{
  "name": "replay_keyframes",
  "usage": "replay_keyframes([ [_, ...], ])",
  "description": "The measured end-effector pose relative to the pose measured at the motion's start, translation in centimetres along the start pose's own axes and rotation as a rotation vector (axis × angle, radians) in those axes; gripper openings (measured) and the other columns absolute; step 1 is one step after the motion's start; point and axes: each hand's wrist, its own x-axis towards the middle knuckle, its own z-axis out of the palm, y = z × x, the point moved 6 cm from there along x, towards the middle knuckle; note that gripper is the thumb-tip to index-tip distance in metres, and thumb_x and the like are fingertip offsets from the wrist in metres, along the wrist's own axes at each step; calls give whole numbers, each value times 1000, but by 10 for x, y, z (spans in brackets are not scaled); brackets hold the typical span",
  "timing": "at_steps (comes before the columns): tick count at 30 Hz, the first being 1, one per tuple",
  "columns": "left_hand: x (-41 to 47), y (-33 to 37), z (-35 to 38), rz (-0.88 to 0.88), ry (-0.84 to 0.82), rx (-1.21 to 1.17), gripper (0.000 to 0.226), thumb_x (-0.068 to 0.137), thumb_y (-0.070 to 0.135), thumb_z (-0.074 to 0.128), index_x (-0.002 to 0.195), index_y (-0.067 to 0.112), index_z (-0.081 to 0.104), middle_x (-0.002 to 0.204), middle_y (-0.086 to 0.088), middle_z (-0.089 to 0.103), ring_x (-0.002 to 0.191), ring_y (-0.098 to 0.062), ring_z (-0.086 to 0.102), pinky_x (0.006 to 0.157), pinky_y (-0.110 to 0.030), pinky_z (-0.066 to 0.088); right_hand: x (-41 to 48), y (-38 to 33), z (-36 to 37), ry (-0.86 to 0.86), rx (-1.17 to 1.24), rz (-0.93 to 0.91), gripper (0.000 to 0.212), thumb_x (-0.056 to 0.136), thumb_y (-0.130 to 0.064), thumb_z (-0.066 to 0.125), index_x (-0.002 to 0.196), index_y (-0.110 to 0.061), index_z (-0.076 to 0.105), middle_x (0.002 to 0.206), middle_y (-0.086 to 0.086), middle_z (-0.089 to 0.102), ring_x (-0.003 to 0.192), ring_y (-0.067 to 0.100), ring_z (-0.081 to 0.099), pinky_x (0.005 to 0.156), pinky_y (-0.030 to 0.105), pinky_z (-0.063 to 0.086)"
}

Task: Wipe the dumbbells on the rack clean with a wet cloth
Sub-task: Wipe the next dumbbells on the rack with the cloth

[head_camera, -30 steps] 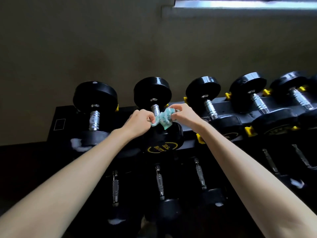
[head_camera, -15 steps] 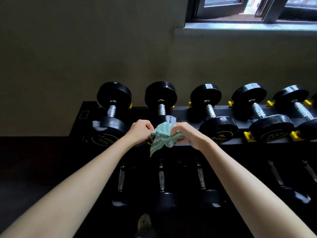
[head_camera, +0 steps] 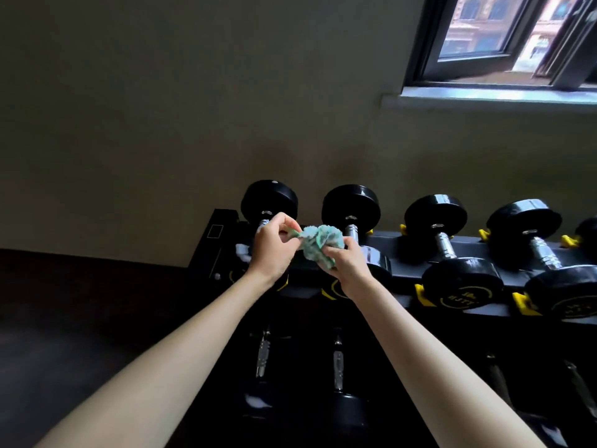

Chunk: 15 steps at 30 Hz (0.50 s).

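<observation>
Over the top-left end of the rack (head_camera: 407, 243), the left hand (head_camera: 269, 250) and right hand (head_camera: 348, 265) are pinching the bunched teal cloth (head_camera: 318, 242) with curled fingers, seemingly readying it for wiping; next it is needing pressing onto the leftmost dumbbell (head_camera: 268, 200), the wall (head_camera: 161, 124) crowding behind, open room lying leftward.

Reaching forward, close together: our left hand (head_camera: 273, 245) pinches one end of the cloth (head_camera: 318, 242) — our right hand (head_camera: 350, 263) grips its bunched bulk, fingers curled.

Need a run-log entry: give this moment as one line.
left hand: pinches cloth; right hand: grips cloth; cloth: bunched between hands
</observation>
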Motion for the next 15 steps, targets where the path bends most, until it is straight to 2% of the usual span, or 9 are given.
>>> replay_keyframes([
  [2,4,10,-4,225,-15,107,18,75,-7,57,80,8,64,81,0,65,77,-17,62,75,-16,45,5,-2,19,-17,208,51,24,91,2,45,113,-6,49,109,15,56,81,17,59,69,31,51],
  [4,7,11,-2,433,-139,211,29,70,-7,50,89,1,70,92,-9,69,86,-14,61,82,-11,42,6,-3,36,-112,513,160,29,91,-8,39,117,-2,51,108,18,59,85,23,61,72,36,53],
  [5,9,8,-1,514,-212,252,31,70,-7,51,92,0,71,97,-13,68,91,-16,62,85,-11,41,6,-6,45,-178,593,183,32,91,-17,38,114,-1,54,103,18,61,85,25,62,72,36,54],
  [8,22,-6,-13,622,-332,310,24,77,-2,57,96,0,72,104,-13,66,96,-22,63,86,-23,47,7,-16,72,-290,657,130,40,94,-34,41,103,-2,62,94,13,68,82,20,68,74,29,56],
  [10,28,-11,-19,642,-332,276,19,75,2,59,88,1,74,96,-12,68,88,-18,63,81,-19,48,9,-18,81,-273,633,85,28,96,-26,44,100,-5,62,89,9,71,77,14,70,73,24,56],
  [12,39,-16,-30,612,-326,181,14,71,-1,61,78,-1,73,86,-13,69,79,-15,63,76,-6,42,16,-16,91,-212,648,80,21,95,-18,46,98,-4,62,85,8,72,74,14,70,72,24,56],
  [15,59,-35,-52,423,-276,10,10,72,-6,63,75,-3,72,82,-15,69,68,-8,62,69,-3,42,24,-10,102,-145,737,65,20,85,-14,55,99,-2,62,89,13,72,78,19,71,79,30,55],
])
